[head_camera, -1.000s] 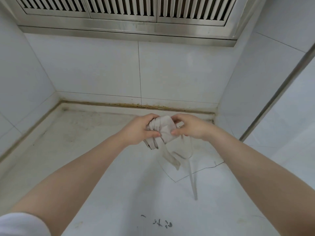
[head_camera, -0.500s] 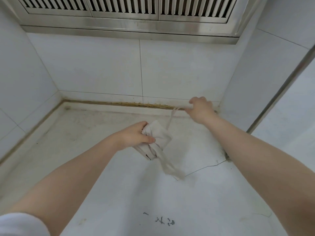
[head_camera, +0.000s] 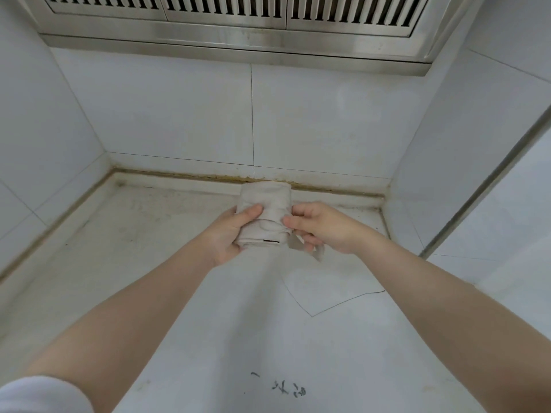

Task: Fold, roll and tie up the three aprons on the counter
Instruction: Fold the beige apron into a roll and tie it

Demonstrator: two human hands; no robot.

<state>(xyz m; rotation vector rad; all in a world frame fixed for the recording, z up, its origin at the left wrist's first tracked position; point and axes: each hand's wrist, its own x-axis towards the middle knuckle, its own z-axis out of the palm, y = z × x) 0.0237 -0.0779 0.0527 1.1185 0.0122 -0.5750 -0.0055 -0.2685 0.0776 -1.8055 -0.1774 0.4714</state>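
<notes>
A: How far along does this look?

B: Going left to right: the left hand grips a rolled beige apron, its fingers curled behind the roll and the thumb clamped across the front. The roll is held up over the tabletop, near the back wall, not resting on it. It looks folded and rolled already, with what seems to be strap wound around its middle.

A: And the right side?

B: The right hand has its fingers pressed together on the roll's right edge, pinching there. A short loose strap end hangs below that hand. I'd judge the tie is being finished, perhaps by tucking or knotting that tail.

A: So one apron nearly done. The other two?

B: I can't see them. Only this roll shows, so whether they are finished or waiting is impossible to tell.

A: Anything around that gets in the way?

B: Little. The tabletop has a thin crack right of centre and some dark scribbles near the front. A steel vent hood hangs above, and tiled walls close in the corner. Nothing seems to block the hands.
</notes>
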